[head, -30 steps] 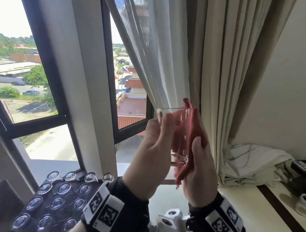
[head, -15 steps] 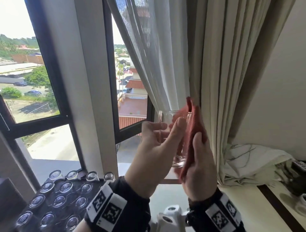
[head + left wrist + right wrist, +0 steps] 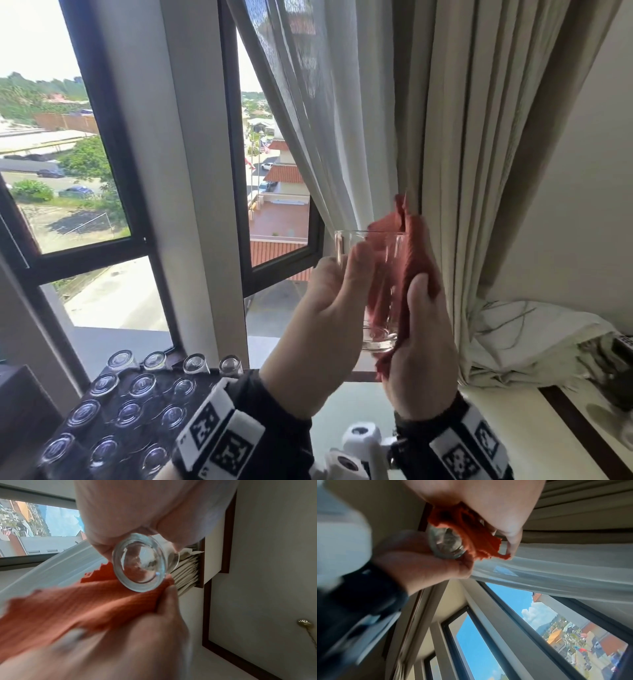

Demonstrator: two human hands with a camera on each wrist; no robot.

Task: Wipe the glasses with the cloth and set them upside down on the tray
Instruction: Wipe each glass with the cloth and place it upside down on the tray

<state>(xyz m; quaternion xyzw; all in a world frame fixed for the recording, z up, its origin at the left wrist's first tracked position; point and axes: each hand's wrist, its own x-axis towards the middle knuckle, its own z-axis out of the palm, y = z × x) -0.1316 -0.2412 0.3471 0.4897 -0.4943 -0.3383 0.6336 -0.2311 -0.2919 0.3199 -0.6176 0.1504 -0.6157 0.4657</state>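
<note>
One clear glass (image 3: 371, 291) is raised upright before the curtain (image 3: 462, 154), left hand (image 3: 318, 329) curled round its side, right hand (image 3: 419, 346) clamping one red cloth (image 3: 416, 253) against it, above thirteen upturned glasses (image 3: 130, 411) on the dark tray (image 3: 202, 387).

Your wear: black sleeves (image 3: 274, 404), white wristbands (image 3: 219, 435) printed with black square codes, white wrist cameras (image 3: 359, 442).
</note>
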